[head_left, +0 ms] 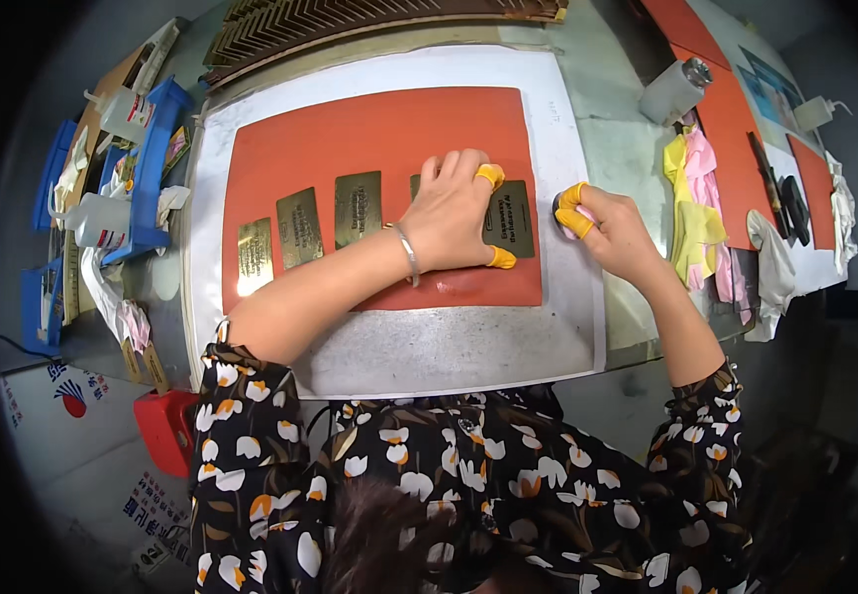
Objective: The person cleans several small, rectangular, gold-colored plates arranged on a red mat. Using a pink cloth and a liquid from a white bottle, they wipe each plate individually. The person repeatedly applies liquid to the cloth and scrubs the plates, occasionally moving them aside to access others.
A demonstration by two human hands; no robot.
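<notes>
Across the orange-red mat [379, 119] lies a row of several dark gold metal cards [357, 208] with engraved lettering. My left hand [454, 213], yellow cots on thumb and index finger, rests on the right end of the row. Its fingers are spread, with thumb and index at the lower and upper edges of the rightmost card [516, 223]; another card is mostly hidden under the hand. Just right of the mat, my right hand [607, 226], also in yellow cots, is closed round a small dark round-edged thing [556, 206] with something pinkish beneath, mostly covered by the fingers.
A white sheet [449, 67] lies beneath the mat. Blue bins [163, 148] with squeeze bottles [102, 220] stand at left. A slatted rack [350, 25] is at the back. At right are a metal-capped bottle [674, 91], yellow and pink cloths [691, 213] and black tools [793, 203].
</notes>
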